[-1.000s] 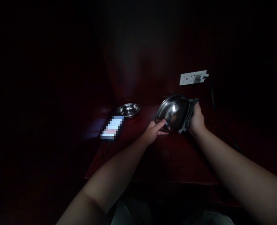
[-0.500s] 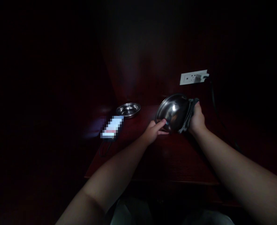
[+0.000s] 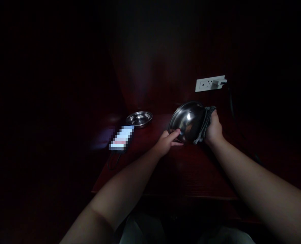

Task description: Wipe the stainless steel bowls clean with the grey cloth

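A steel bowl is tilted on its side above a dark wooden table, its underside facing me. My left hand pinches the bowl's lower rim with thumb and fingers closed. My right hand presses a grey cloth against the bowl's right side, fingers wrapped round the cloth. The room is very dim.
A second, shallower steel bowl rests upright at the table's back left. A lit phone lies in front of it with a cable hanging off the edge. A white wall socket with a plug and a dark cord sits behind the bowl.
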Tool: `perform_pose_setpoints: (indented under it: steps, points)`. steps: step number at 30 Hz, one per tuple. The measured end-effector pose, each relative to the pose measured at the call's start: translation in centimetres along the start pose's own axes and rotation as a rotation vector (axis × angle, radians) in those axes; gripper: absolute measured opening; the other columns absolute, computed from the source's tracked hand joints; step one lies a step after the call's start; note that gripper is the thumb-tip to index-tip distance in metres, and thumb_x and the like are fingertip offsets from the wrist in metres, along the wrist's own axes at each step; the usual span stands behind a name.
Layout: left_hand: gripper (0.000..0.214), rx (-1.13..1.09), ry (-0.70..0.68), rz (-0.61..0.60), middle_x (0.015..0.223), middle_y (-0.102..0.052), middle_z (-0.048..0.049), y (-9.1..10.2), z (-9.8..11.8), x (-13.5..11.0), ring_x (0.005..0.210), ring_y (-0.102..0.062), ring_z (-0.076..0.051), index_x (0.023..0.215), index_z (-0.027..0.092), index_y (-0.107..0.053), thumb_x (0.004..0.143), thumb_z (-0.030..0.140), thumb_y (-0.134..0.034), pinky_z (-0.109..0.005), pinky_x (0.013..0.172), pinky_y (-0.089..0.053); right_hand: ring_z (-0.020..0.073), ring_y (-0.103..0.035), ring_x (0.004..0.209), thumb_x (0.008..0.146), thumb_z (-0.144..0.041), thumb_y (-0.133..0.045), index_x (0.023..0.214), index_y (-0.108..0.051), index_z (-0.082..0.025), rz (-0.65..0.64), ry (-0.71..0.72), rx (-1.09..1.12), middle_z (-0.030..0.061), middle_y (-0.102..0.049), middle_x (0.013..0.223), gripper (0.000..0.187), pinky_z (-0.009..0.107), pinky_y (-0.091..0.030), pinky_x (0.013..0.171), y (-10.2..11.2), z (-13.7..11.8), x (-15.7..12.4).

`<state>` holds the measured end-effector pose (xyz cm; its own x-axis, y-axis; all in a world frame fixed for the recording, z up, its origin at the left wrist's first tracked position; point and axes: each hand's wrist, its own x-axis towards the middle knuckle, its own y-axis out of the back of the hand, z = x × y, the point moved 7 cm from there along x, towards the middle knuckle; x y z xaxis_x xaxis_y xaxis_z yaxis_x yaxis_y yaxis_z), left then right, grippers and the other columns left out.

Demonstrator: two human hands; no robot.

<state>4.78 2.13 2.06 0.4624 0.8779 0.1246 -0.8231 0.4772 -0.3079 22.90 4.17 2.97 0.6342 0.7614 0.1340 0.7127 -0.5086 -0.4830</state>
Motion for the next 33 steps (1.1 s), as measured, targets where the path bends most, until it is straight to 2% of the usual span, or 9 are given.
perform_pose_setpoints:
  steps: [8,15,25,30,33]
  points:
    - [0.044,-0.005,0.002,0.009,0.076,-0.063,-0.0086,0.04,-0.09,0.04,0.073,-0.06,-0.019,0.084,0.01,-0.061,0.065,0.05,-0.066,-0.041,0.074,-0.049,0.0187,-0.06,0.098,0.075,-0.061,-0.048,0.092,-0.066,-0.019,-0.058,0.037,-0.036,0.002,-0.066,0.095,0.049,0.038,-0.043,0.094,-0.11,-0.15,0.07]
    - [0.044,-0.009,0.0,0.003,0.077,-0.063,-0.0079,0.05,-0.11,0.1,0.073,-0.061,-0.019,0.083,0.011,-0.061,0.065,0.05,-0.066,-0.041,0.073,-0.05,0.019,-0.06,0.097,0.074,-0.061,-0.049,0.093,-0.066,-0.019,-0.039,0.039,-0.013,0.0015,-0.067,0.094,0.049,0.039,-0.043,0.094,-0.05,0.02,0.2]
    - [0.044,-0.013,0.005,0.002,0.076,-0.063,-0.0071,0.04,-0.12,0.13,0.072,-0.061,-0.018,0.085,0.011,-0.06,0.065,0.05,-0.067,-0.039,0.072,-0.05,0.0175,-0.06,0.098,0.074,-0.06,-0.05,0.093,-0.066,-0.018,-0.067,-0.001,0.041,0.0015,-0.067,0.098,0.048,0.035,-0.042,0.096,-0.42,0.05,-0.09]
    - [0.044,-0.01,0.008,0.006,0.076,-0.063,-0.0074,0.08,-0.15,0.12,0.072,-0.061,-0.018,0.084,0.01,-0.06,0.065,0.05,-0.067,-0.04,0.073,-0.05,0.0179,-0.059,0.101,0.076,-0.059,-0.047,0.096,-0.065,-0.018,-0.1,0.034,0.028,0.0024,-0.066,0.1,0.049,0.036,-0.043,0.095,-0.45,0.15,0.15]
    - [0.044,-0.008,0.008,0.006,0.076,-0.063,-0.0077,0.06,-0.14,0.09,0.073,-0.061,-0.018,0.085,0.011,-0.06,0.066,0.049,-0.066,-0.04,0.074,-0.05,0.0183,-0.06,0.1,0.075,-0.06,-0.048,0.095,-0.065,-0.019,-0.073,0.025,0.018,0.002,-0.067,0.099,0.049,0.038,-0.042,0.096,-0.27,0.3,0.31]
